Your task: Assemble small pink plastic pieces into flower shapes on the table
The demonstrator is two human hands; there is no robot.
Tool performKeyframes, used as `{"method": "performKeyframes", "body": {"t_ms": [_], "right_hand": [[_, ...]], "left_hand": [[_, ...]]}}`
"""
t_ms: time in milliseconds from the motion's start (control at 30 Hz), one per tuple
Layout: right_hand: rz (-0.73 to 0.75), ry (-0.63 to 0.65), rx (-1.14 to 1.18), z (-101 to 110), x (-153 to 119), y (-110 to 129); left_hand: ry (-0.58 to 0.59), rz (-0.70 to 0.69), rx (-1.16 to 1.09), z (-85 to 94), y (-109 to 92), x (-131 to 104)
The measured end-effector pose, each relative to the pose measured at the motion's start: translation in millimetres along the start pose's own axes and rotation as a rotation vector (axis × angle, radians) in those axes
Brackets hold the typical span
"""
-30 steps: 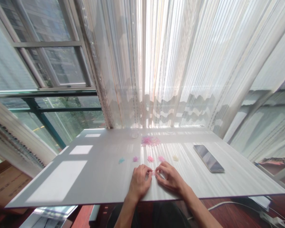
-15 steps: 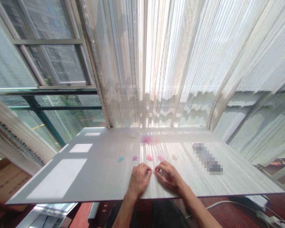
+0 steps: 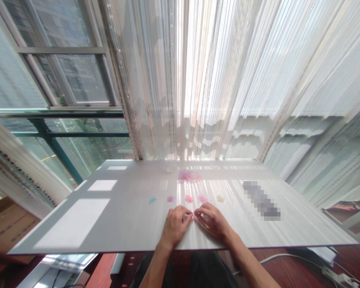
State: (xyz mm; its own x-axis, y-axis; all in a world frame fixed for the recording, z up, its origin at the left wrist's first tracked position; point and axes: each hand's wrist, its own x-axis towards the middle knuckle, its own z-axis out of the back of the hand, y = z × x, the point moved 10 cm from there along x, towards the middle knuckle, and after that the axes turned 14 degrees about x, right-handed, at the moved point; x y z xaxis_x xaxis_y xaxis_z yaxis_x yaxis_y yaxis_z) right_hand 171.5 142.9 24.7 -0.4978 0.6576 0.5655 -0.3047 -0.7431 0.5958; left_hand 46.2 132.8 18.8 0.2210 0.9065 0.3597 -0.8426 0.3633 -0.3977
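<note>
On the tabletop (image 3: 129, 224), left hand (image 3: 174, 225) and right hand (image 3: 213, 221) pinch a tiny, blurred pink piece (image 3: 193, 216).

From afar, I am looking through a single camera worn on the person's head. It is facing forward and down over the white worktop (image 3: 132, 224), sitting near enough that the left hand (image 3: 175, 226) and right hand (image 3: 212, 220) are showing low in the centre, while its wide view is taking in the striped sheer curtain (image 3: 228, 60) beyond.

Tiny pink piece (image 3: 193, 215) between both hands (image 3: 175, 224)
</note>
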Motion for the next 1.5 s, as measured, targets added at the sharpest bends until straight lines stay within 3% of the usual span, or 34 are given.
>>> {"method": "performKeyframes", "body": {"t_ms": [267,733,1067,1500], "right_hand": [[-0.018,-0.014,0.018,1,-2,-6],[0.025,-0.007,0.001,-3,-1,2],[0.029,-0.041,-0.003,-2,-2,-1],[0.029,-0.056,-0.024,2,-1,-1]], "left_hand": [[-0.029,0.06,-0.013,0.1,8,1],[0.022,0.008,-0.055,-1.9,2,1],[-0.048,0.048,-0.074,4.4,7,1],[-0.038,0.05,-0.092,0.0,10,1]]}}
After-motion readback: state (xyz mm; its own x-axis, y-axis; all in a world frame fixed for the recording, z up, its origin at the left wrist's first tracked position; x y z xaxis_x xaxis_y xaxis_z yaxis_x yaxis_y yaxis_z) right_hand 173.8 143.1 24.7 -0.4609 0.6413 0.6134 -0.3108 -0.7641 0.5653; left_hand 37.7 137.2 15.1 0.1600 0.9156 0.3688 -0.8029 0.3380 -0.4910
